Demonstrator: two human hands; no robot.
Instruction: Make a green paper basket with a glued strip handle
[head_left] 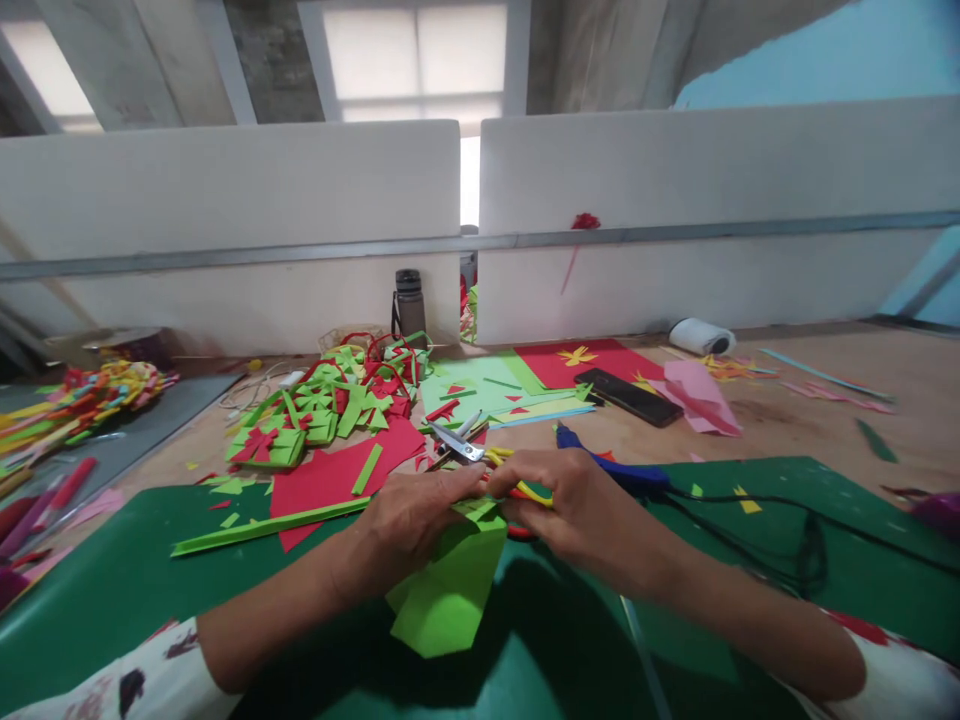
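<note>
My left hand [416, 515] and my right hand [574, 505] meet over the dark green cutting mat [112, 590]. Both pinch the top edge of a folded light green paper piece [450, 585], which hangs down toward me between them. Scissors [469, 447] with yellow-and-red handles lie just beyond my fingers, blades pointing left. A blue glue gun [611, 467] lies behind my right hand, its black cord [780, 530] trailing right across the mat.
A heap of green and red paper pieces [330, 405] sits behind left, a red sheet [330, 480] and a long green strip [262, 527] nearer. A black phone [628, 396], pink paper [697, 395], a dark bottle [409, 305], a tape roll [701, 337] and white partition walls [712, 220] stand behind.
</note>
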